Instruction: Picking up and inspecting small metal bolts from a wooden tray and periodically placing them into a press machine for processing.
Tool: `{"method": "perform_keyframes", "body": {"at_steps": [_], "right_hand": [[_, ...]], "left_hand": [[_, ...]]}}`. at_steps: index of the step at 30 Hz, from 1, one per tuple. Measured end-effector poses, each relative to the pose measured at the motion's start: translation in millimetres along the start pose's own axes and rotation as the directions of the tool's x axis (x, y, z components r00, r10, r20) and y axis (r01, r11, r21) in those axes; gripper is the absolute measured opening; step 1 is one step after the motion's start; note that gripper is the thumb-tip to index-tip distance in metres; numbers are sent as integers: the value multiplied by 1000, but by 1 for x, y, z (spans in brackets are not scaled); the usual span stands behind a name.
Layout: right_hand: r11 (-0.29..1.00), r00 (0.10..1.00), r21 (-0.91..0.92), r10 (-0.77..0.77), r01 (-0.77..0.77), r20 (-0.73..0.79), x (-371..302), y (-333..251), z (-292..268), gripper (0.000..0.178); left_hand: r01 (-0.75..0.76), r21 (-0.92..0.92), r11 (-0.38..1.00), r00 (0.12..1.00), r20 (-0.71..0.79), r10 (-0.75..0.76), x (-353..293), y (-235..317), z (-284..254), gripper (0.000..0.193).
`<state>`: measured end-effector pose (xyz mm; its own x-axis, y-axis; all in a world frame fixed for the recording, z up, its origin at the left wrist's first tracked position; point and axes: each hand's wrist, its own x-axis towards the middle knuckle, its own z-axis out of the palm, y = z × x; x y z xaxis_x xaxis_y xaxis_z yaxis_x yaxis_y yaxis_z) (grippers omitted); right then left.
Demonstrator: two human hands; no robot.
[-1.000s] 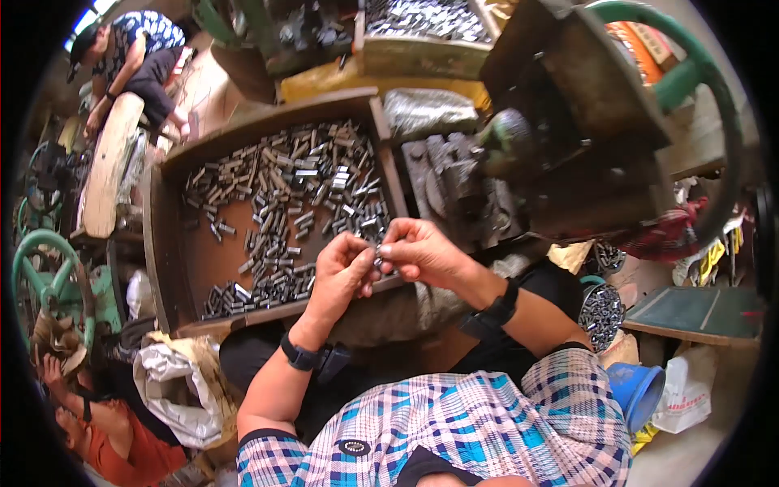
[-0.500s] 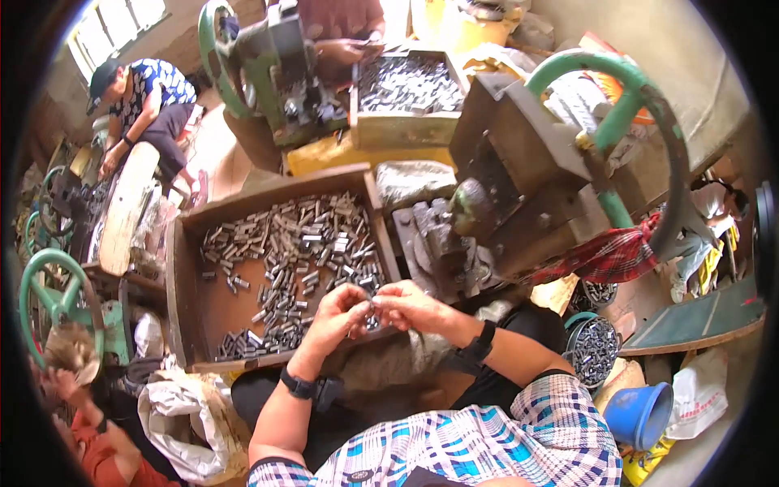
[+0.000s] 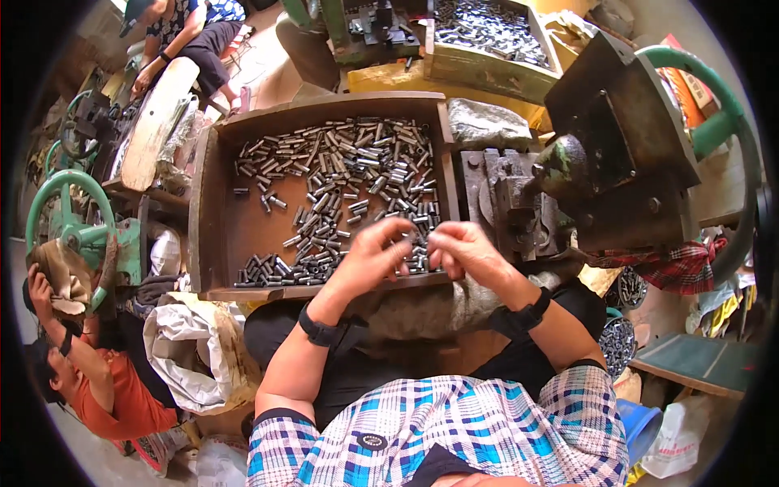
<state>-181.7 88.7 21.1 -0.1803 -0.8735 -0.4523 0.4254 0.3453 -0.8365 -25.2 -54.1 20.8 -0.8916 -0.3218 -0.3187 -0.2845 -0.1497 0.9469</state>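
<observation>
Both my hands are over the front edge of a wooden tray (image 3: 243, 294) of small metal cylinders (image 3: 324, 219). My left hand (image 3: 373, 256) has its fingers bent and apart, with nothing visible in them. Across a narrow gap, my right hand (image 3: 472, 256) is curled with fingertips toward the left one. Motion blurs its fingers, so whether it holds a piece is unclear. Loose cylinders lie just beyond and beneath the fingertips. The densest piles are along the tray's far and right sides and its front left corner.
A hand press (image 3: 621, 154) with a green wheel stands right of the tray. Beyond it is another box of metal pieces (image 3: 491, 36). At the left, a person in orange (image 3: 122, 390) touches a green-wheeled press (image 3: 69, 211). A white sack (image 3: 187, 357) and blue bucket (image 3: 639, 430) flank me.
My hands, together at the fingertips before, have moved apart. The view has shifted, so the tray sits higher and farther right. The person in orange shows more fully.
</observation>
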Motion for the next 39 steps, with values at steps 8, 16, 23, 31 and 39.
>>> {"method": "perform_keyframes", "body": {"at_steps": [8,16,23,31,39], "right_hand": [[114,667,-917,-721,383,189,70,-19,3,9],[-309,889,-942,-383,135,253,132,-30,18,14],[-183,851,-966,-462,184,249,113,-18,4,15],[-46,799,-964,-549,263,244,44,-6,2,15],[-142,829,-945,-455,293,326,64,-3,-2,14]], "left_hand": [[-79,-730,679,952,-257,-165,4,-21,-56,13],[-103,71,992,929,-349,122,0,-20,-52,11],[-130,775,618,875,-204,440,11,-36,-32,25],[53,933,356,908,-193,372,36,-40,-28,14],[93,958,272,949,-168,268,47,-29,-22,15]]}}
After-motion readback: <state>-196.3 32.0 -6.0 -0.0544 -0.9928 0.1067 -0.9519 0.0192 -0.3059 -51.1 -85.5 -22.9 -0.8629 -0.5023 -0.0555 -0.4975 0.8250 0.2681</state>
